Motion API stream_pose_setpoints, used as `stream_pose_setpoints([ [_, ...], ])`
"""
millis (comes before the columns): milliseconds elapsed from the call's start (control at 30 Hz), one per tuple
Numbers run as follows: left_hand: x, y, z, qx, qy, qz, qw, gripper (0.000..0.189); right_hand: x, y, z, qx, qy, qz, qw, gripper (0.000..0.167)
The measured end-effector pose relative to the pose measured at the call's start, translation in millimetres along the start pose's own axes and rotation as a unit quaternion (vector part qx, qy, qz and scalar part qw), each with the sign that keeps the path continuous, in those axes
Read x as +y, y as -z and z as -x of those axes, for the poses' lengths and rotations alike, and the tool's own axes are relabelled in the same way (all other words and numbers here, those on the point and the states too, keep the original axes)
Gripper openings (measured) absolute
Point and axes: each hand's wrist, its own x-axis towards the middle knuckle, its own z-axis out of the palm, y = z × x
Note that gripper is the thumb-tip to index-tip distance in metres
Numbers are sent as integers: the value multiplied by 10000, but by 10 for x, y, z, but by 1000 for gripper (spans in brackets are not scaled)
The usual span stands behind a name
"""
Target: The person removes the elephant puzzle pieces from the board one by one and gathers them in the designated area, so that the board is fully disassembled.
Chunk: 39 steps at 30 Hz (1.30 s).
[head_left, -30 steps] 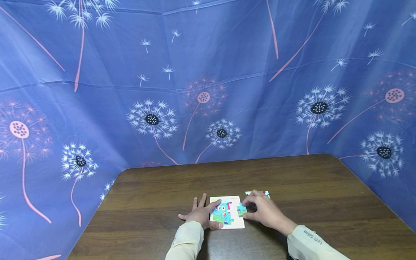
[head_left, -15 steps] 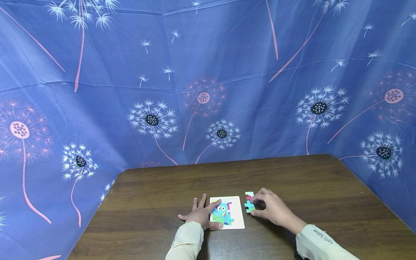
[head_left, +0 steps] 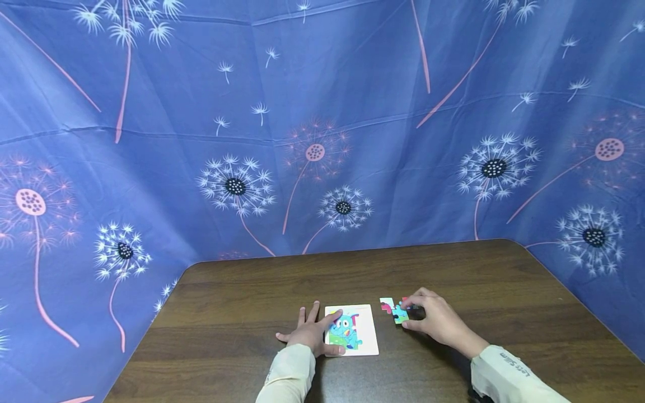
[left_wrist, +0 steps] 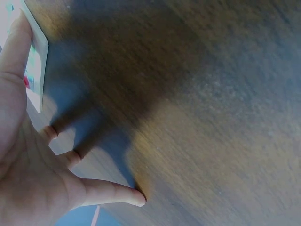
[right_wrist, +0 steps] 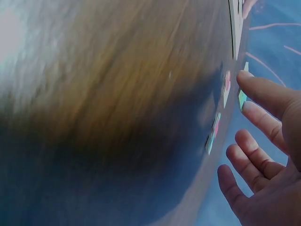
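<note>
My left hand (head_left: pixel 308 334) lies with fingers spread, thumb and index finger pressing on the left part of a white-bordered puzzle board (head_left: pixel 369 336). Joined pieces on the board show a blue cartoon elephant (head_left: pixel 345 324); its right strip is bare white. To the right of the board, my right hand (head_left: pixel 437 319) pinches a blue-green jigsaw piece (head_left: pixel 400 314) between thumb and index finger. In the right wrist view, this jigsaw piece (right_wrist: pixel 242 100) is held above the table. Two more pieces lie beneath: a pink-and-white one (head_left: pixel 386 304) and a red one (head_left: pixel 406 301), partly hidden by the hand.
Everything lies on a dark brown wooden table (head_left: pixel 252 296) with rounded far corners. Behind it hangs a blue cloth (head_left: pixel 403 168) printed with dandelions. The board's edge (left_wrist: pixel 41 61) shows beside the left thumb in the left wrist view.
My right hand has moved right, carrying the jigsaw piece from the board's right edge to near the loose pieces. My left hand stays in place on the board.
</note>
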Motion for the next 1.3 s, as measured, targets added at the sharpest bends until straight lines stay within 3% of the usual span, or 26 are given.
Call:
stream_pose_setpoints([
  [533, 32, 18, 27, -38, -16, -16, 10000, 84, 280, 211, 41, 72, -330, 147, 9993, 28],
  [1300, 4, 10, 24, 92, -62, -114, 9999, 83, 570, 322, 53, 417, -392, 272, 9980, 29],
])
